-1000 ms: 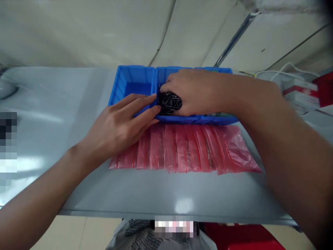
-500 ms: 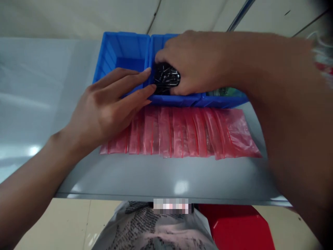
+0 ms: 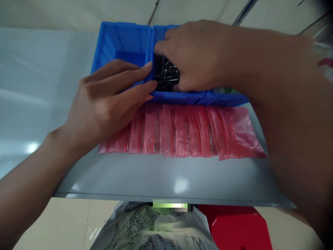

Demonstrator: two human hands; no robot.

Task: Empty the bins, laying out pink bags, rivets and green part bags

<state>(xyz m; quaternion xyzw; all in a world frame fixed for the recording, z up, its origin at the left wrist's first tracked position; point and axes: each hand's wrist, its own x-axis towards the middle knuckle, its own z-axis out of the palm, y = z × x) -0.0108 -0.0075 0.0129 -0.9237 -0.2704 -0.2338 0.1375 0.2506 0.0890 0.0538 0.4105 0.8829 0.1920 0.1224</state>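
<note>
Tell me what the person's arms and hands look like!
The left hand and right hand are bare, with no gloves or rings showing. Some right fingers are hidden. The left forearm and right forearm show no sleeves, watch or bracelet.

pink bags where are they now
In the head view, the pink bags lie overlapped on the table, centre, just in front of the blue bins, partly hidden by the left hand.

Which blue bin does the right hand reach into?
The middle bin, with small dark pieces: the right hand is there, not in the left bin or right bin.
</note>
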